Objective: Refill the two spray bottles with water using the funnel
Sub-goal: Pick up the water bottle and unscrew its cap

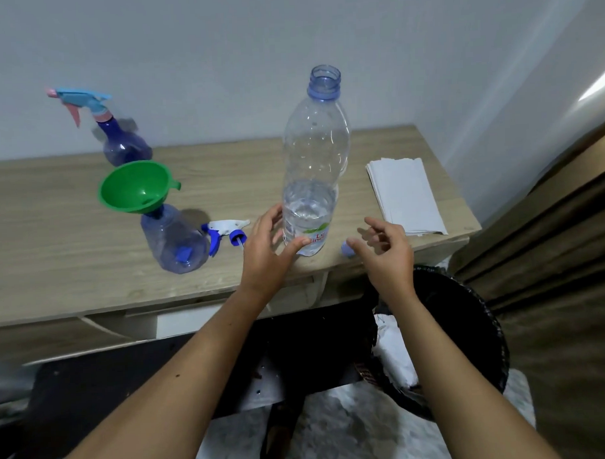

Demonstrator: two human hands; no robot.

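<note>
An uncapped clear water bottle point(314, 153), about a third full, stands upright near the table's front edge. My left hand point(266, 251) holds its lower part, thumb on the label and fingers round the left side. My right hand point(385, 248) hovers to the right of it with fingers loosely curled and holding nothing, just beside the small blue cap point(346, 251). A green funnel point(135, 187) sits tilted in the neck of a blue spray bottle point(174, 240). That bottle's white and blue spray head point(222, 232) lies on the table beside it. A second blue spray bottle point(123, 146), with its trigger head on, stands at the back left.
The wooden table point(54, 238) stands against a white wall. A stack of white paper napkins point(404, 195) lies at its right end. A black bin point(469, 326) with crumpled paper sits on the floor below the table's right corner, next to a brown curtain.
</note>
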